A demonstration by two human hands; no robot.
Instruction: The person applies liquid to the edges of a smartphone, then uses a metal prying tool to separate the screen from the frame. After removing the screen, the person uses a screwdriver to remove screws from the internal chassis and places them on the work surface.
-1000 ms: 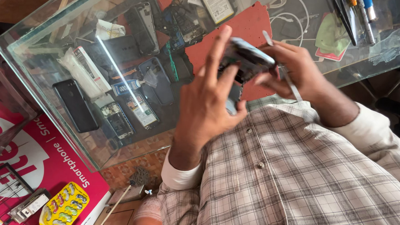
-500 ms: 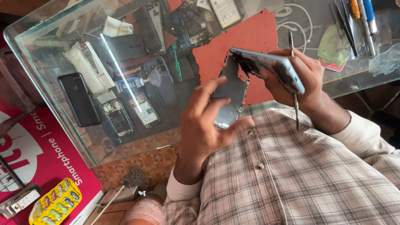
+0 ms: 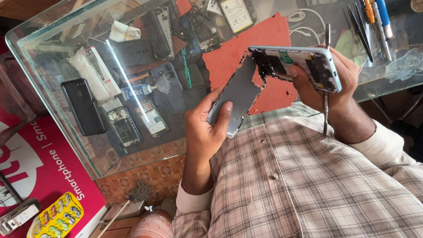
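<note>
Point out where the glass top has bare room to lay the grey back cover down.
The red mat is bare at its left part, between the charging cable and the near glass edge. The glass top itself looks bare at left, though phones show beneath it. The far right is crowded with tweezers and pens.

Surface: clear glass-topped counter (image 3: 42, 92), its near edge running just in front of the person's checked shirt.
On the glass, middle: flat, worn red mat (image 3: 265, 42) with ragged edges.
On the glass, far right: orange-handled and blue-handled tools (image 3: 376, 10) side by side, dark tweezers (image 3: 358, 27) just beside them.
On the glass, beyond the mat: coiled white cable (image 3: 306, 24).
Beneath the glass: black phone (image 3: 82, 107), opened phone bodies (image 3: 136, 119), white boxes and other parts on a lower shelf.
</note>
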